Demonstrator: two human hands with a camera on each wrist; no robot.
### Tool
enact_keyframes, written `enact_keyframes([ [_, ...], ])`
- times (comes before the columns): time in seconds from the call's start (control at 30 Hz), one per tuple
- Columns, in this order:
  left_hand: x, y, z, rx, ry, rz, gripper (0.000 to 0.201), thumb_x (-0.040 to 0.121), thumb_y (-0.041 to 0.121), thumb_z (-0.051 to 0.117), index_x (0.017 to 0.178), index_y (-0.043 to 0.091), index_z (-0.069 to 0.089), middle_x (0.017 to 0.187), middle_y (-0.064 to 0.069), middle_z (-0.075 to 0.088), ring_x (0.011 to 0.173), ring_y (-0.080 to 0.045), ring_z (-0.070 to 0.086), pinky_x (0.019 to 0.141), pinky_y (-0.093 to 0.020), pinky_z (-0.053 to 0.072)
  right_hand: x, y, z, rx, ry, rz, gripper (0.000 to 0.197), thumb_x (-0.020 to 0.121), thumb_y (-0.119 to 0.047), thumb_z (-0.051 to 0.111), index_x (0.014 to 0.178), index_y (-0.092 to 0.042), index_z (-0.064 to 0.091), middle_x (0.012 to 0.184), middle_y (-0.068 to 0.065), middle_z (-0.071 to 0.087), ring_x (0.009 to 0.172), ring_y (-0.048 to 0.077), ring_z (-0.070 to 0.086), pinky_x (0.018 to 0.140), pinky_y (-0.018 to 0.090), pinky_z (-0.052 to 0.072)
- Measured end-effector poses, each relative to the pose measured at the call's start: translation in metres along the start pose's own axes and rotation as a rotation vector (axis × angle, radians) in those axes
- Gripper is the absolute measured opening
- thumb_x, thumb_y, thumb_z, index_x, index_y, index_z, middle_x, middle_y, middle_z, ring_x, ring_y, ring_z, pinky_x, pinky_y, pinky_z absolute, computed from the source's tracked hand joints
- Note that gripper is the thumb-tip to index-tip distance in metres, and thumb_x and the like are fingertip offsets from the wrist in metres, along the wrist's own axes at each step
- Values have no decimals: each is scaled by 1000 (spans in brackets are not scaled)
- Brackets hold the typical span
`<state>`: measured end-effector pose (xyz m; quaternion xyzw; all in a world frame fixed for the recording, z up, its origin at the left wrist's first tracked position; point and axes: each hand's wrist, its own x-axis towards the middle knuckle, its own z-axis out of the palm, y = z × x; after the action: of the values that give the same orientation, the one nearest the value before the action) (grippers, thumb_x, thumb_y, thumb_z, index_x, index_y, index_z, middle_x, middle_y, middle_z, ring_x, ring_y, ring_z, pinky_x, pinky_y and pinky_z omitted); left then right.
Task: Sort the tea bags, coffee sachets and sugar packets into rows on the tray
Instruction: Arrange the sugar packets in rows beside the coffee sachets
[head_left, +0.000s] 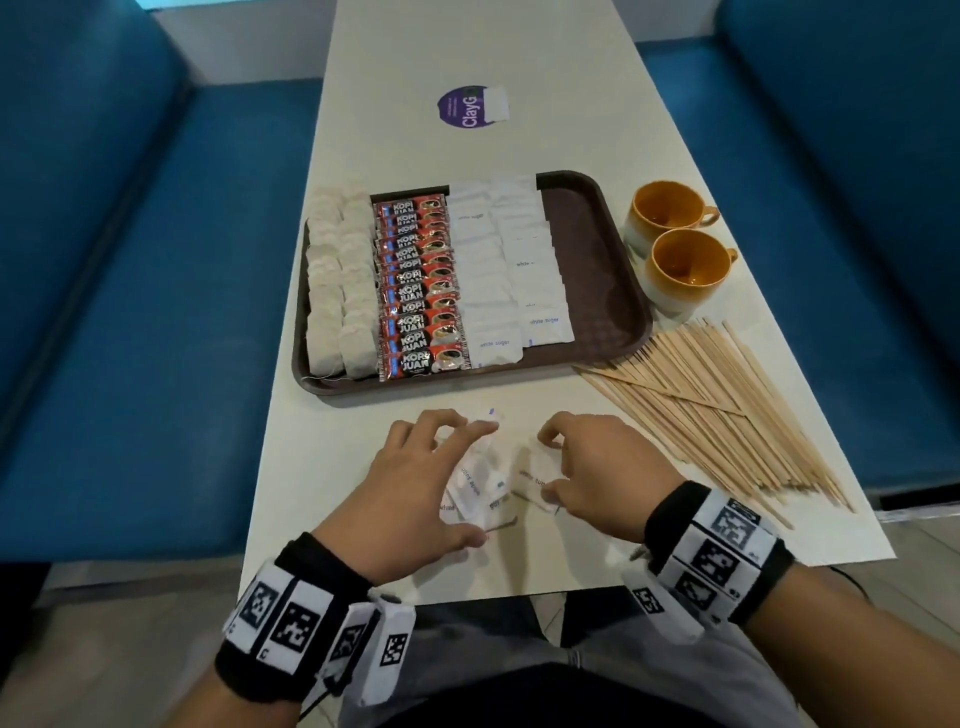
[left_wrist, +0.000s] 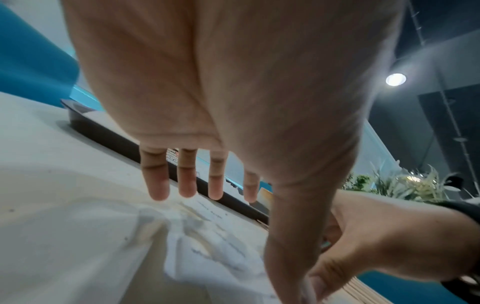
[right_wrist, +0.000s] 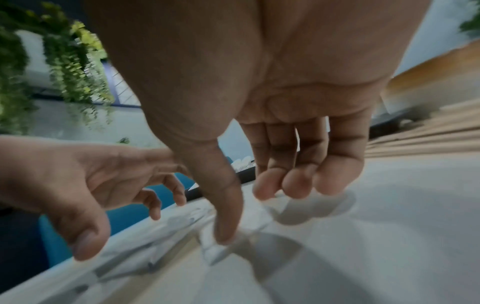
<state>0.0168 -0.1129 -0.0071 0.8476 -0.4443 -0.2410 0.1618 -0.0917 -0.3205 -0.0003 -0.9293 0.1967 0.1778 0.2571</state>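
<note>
Nearest us, our left hand (head_left: 415, 483) hovers over a loose heap of sugar packets (head_left: 475, 486) at the near end of the table (head_left: 322, 415), fingers spread and relaxed, thumb tip down by the heap's near edge; we cannot tell whether it grips any packet. Just right of it, our right hand (head_left: 597, 473) curls thumb and fingertips onto a single sugar packet (head_left: 532, 480), thumb pressing its near corner in the right wrist view; whether that is a true pinch we cannot tell.

Beyond the hands sits the brown tray (head_left: 592, 244), its near rim close to the heap, its left rim almost at the table's left edge. On it, left to right: two rows of tea bags (head_left: 340, 280), one row of coffee sachets (head_left: 418, 286), two rows of white sugar packets (head_left: 506, 275). Every row runs away from us along the tray; the sachets lie with their long axis across it, overlapping like shingles. Bare tray floor remains along the right side.

Right of the tray stand two orange cups (head_left: 675, 244), handles pointing right. Nearer, wooden stir sticks (head_left: 711, 405) fan diagonally toward the table's right edge, leaving a narrow strip of tabletop between them and our right hand.
</note>
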Motion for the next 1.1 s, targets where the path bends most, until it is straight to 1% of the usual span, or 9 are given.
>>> enact_keyframes([
  [0.17, 15, 3, -3, -20, 103, -19, 71, 91, 42, 69, 151, 40, 32, 144, 14, 37, 128, -12, 32, 112, -37, 36, 3, 9, -9, 76, -11, 36, 17, 81, -29, 83, 90, -28, 69, 100, -11, 54, 95, 12, 58, 85, 30, 53],
  [0.27, 30, 1, 0, 41, 63, 11, 77, 85, 6, 61, 152, 34, 34, 162, 13, 25, 141, -20, 28, 115, -42, 35, 3, 11, -11, 78, 20, 7, 33, 81, -25, 81, 109, -28, 63, 111, -10, 49, 103, 11, 57, 91, 30, 52],
  [0.37, 41, -3, 5, 159, 19, 9, 88, 77, -8, 51, 153, 32, 34, 164, 8, 28, 138, -26, 30, 112, -46, 39, 3, 8, -10, 63, 43, -9, 55, 83, -36, 81, 129, -28, 53, 119, -9, 51, 111, 12, 55, 97, 32, 50],
  [0.5, 45, -8, 5, 72, 93, -21, 65, 94, 5, 62, 150, 32, 42, 145, 9, 44, 126, -20, 37, 108, -31, 37, 7, 4, -9, 45, 1, -2, 63, 83, -34, 81, 138, -30, 50, 108, -10, 57, 101, 11, 54, 88, 30, 48],
  [0.6, 47, -8, 1, 26, 127, -95, 64, 93, 15, 69, 149, 31, 42, 127, 7, 53, 119, -18, 39, 104, -28, 36, 10, 2, -9, -25, -7, -23, 54, 84, -33, 80, 132, -27, 55, 117, -7, 51, 115, 14, 46, 94, 27, 44],
  [0.77, 41, -12, -10, -127, 103, -173, 65, 85, 6, 77, 142, 25, 52, 109, 7, 49, 96, -9, 52, 83, -18, 40, 11, -9, -12, -42, -7, -45, 53, 84, -16, 73, 133, -25, 53, 127, -4, 44, 115, 18, 51, 92, 27, 48],
  [0.9, 27, -21, -29, -222, 181, -229, 40, 82, 15, 83, 118, 24, 67, 101, 9, 57, 78, -3, 56, 69, -14, 40, 15, -14, -15, 27, -45, 7, 59, 83, -10, 70, 137, -23, 50, 124, 0, 52, 111, 18, 57, 86, 26, 49],
  [1.0, 12, -22, -44, -335, 178, -191, 20, 83, 21, 84, 90, 27, 66, 78, 13, 61, 66, 0, 54, 65, -13, 40, 17, -14, -14, -21, -51, 8, 44, 83, -12, 68, 124, -23, 58, 105, -5, 54, 104, 17, 52, 77, 24, 40],
  [1.1, 4, -14, -47, -372, 37, -70, 15, 84, 29, 83, 90, 23, 71, 96, 14, 66, 81, 0, 59, 76, -19, 47, 18, -15, -13, -31, -51, 7, 32, 80, -13, 68, 108, -26, 60, 105, -5, 47, 108, 18, 43, 83, 27, 41],
])
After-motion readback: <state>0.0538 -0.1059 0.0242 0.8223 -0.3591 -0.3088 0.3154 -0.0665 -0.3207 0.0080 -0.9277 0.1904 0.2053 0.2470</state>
